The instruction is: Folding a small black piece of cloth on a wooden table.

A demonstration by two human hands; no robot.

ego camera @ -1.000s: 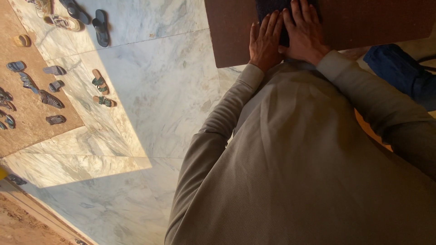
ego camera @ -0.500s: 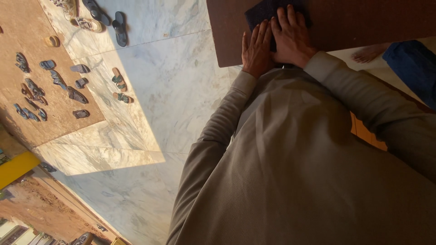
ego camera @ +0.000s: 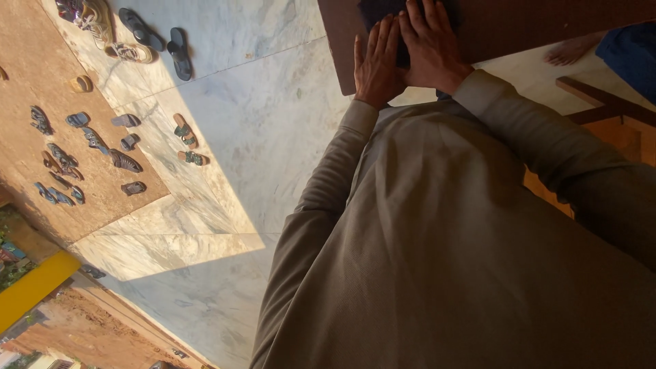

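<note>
Both hands, left [ego camera: 374, 65] and right [ego camera: 430, 44], flat, open, gripping nothing, pressing dark blue cloth pad [ego camera: 372, 9] on brown bench [ego camera: 533, 27]; firm smoothing pressure likely needed next.

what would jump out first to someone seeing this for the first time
Both hands at the top centre, the left hand and right hand laid flat side by side on a dark cloth on a brown table. Below them the person's grey-brown sweater fills the lower right. On the left, many sandals and shoes lie scattered over the sunlit marble floor.
</note>
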